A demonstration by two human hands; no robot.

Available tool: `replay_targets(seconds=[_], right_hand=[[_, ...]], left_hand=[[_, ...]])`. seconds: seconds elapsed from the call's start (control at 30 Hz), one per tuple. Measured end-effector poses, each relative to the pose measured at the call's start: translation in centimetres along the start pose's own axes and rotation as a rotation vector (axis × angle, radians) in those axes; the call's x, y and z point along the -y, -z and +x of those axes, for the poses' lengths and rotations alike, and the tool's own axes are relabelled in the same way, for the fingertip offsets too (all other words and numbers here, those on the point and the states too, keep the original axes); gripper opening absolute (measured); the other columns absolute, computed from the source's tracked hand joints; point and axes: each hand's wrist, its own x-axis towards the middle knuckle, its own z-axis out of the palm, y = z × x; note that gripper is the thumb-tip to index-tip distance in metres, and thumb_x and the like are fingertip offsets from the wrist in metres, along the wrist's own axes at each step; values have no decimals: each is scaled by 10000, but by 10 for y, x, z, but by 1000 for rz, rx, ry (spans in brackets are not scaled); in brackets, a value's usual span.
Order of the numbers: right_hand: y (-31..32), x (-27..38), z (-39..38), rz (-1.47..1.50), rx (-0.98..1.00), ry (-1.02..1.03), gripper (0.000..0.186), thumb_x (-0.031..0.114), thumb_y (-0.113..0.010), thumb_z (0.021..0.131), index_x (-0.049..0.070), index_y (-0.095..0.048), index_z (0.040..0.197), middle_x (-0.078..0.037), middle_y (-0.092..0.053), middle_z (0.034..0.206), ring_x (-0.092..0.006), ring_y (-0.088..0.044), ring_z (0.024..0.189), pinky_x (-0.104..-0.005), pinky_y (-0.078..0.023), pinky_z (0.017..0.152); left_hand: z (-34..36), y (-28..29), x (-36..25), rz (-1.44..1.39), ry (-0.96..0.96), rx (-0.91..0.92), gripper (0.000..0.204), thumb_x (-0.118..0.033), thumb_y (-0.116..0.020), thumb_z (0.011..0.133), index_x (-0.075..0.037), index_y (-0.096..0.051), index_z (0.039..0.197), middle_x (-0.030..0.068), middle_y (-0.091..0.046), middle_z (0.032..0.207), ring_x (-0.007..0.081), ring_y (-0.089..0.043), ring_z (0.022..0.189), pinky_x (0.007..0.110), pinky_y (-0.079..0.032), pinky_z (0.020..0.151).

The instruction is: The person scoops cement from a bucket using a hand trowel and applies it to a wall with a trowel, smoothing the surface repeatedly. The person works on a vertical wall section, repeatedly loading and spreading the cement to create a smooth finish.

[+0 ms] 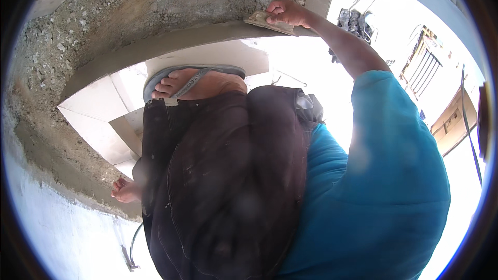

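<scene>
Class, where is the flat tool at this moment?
In the head view, near the top just right of centre: the flat tool is in the right hand, above and right of the sandal.

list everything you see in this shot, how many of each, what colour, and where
wooden board: 1, tan, upper centre, on the mortar-like strip
mortar-like strip: 1, grey-brown, curving along the tiles
rough ground: 1 stretch, brown-grey with pale stones, upper left
tiles: several, off-white, left of centre
slatted frame: 1, brown and dark, upper right
box-like panel: 1, brown, right
cable: 1, dark, right edge
dark bundle: 1, black, upper right, unclear
sandal: 1, grey, upper centre
trousers: 1 pair, dark, centre
shirt: 1, blue, right
foot: 1, bare, in the sandal
right hand: 1, bare, gripping the board
left hand: 1, bare, lower left, partly hidden
</scene>
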Motion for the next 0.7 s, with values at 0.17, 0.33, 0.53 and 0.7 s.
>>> replay_targets(seconds=[0.17,0.33,0.53,0.7], right_hand=[[-8,11,-24,103,46,20,444,320,-832,831,69,-664,1155,-86,-724,1150,-173,-656,1065,-344,-488,933],[18,58,-74,64,255,53,421,310,-823,798,117,-691,1148,-81,-736,1099,-196,-646,1069,-375,-465,943],[32,33,-42,-31,-107,-180,511,284,-836,818,61,-664,1244,-131,-704,1060,-214,-661,959,-310,-506,850],[13,24,-14,-21,28,-336,473,316,-839,804,45,-710,1169,-142,-706,1073,-233,-661,927,-374,-527,759]], left_hand=[[-5,3,-5,-41,-9,22,473,-293,-414,1001,136,-600,1069,246,-693,997,351,-702,906,416,-624,788],[-10,4,-7,-69,3,30,444,-280,-446,1008,141,-540,1113,237,-680,1031,349,-693,910,415,-626,782],[-13,6,-8,-91,-10,38,437,-268,-479,1015,145,-479,1158,226,-668,1064,346,-684,914,414,-628,776],[-6,7,-6,-70,4,34,438,-269,-478,1015,144,-481,1160,226,-668,1062,344,-685,918,413,-628,775]])
